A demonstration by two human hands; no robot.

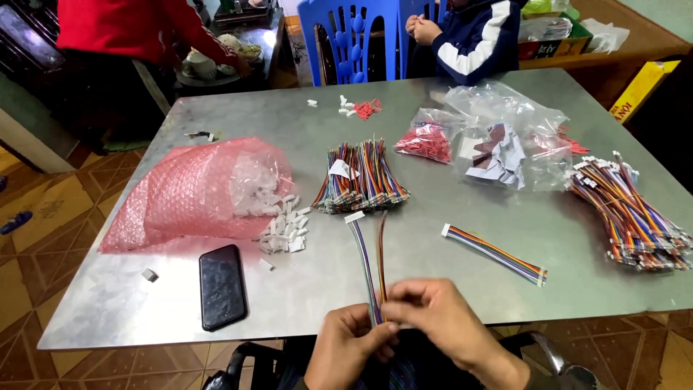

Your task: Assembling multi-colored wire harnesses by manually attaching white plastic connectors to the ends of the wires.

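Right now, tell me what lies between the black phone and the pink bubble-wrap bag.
In the head view, loose white plastic connectors spill between the black phone and the pink bubble-wrap bag.

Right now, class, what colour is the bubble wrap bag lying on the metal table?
Pink, see-through bubble wrap bag, clearest in the head view.

A home workshop: metal table [505,238] heaped with wire bundles [361,177]; tiled floor [43,217]; plastic chair [354,36] alongside.

Metal table [433,282] — wire bundles [361,177], phone [221,286].
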